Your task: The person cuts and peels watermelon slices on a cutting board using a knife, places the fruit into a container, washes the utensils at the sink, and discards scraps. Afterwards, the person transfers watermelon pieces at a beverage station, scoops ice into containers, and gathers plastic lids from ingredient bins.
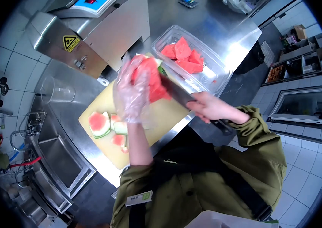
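Observation:
My left hand (133,95), in a clear plastic glove, is closed around a large piece of watermelon (151,78) above the cutting board (161,114). Its red flesh faces me, and some green rind shows at the far right edge. My bare right hand (210,106) grips the handle of a kitchen knife (176,91), whose broad blade lies against the right side of the melon; the tip is hidden. Cut rind pieces (100,124) rest on the board left of my left forearm. Beyond the knife, a clear plastic container (214,74) holds several red watermelon chunks (183,53).
A steel machine (111,34) with a yellow warning label stands behind the board. An empty-looking clear jug (57,90) sits to the left, near a steel sink (60,152). The counter's right edge runs beside the container, with shelves (297,57) farther right.

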A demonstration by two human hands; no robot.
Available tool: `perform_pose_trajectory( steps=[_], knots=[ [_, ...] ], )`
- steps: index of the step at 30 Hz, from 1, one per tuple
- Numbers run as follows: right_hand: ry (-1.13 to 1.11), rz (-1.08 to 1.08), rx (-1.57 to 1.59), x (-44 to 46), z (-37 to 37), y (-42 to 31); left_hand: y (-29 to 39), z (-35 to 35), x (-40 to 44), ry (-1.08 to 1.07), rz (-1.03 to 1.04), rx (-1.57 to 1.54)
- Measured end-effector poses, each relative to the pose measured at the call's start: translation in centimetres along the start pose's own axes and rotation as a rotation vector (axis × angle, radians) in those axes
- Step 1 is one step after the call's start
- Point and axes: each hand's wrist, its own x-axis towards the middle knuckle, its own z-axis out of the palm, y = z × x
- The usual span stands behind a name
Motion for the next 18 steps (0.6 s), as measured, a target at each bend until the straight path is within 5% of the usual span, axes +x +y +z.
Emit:
perform_pose_trajectory(
  steps=[2, 8, 10, 12, 13, 17, 18],
  knots=[
    [0.155, 0.070, -0.034, -2.1, -2.9, -0.8, 1.2, 3.5, 2.3, -0.001, 0.164, -0.067],
    [0.515, -0.002, -0.565, -0.7, -9.6, 3.6, 0.0, 13.7, 5.7, -0.072, 0.068, -0.492],
    [0.645, -0.175, -0.944, 0.9, -10.3, 7.5, -2.0, 15.0, 6.3, -0.145, -0.044, -0.246],
    [0.661, -0.068, -0.942, -0.1, -10.3, 8.3, -1.2, 14.7, 6.2, -0.236, -0.057, 0.137],
    [0.670, -0.041, -0.916, -0.9, -10.4, 8.6, -3.3, 16.1, 6.5, -0.025, 0.234, 0.091],
    [0.776, -0.127, -0.747, -3.1, -11.3, 10.5, -0.6, 19.2, 1.7, -0.384, 0.660, 0.403],
    [0.792, -0.159, -0.702, -3.7, -11.6, 10.8, 0.7, 21.3, 1.0, -0.625, 0.770, 0.767]
  ],
)
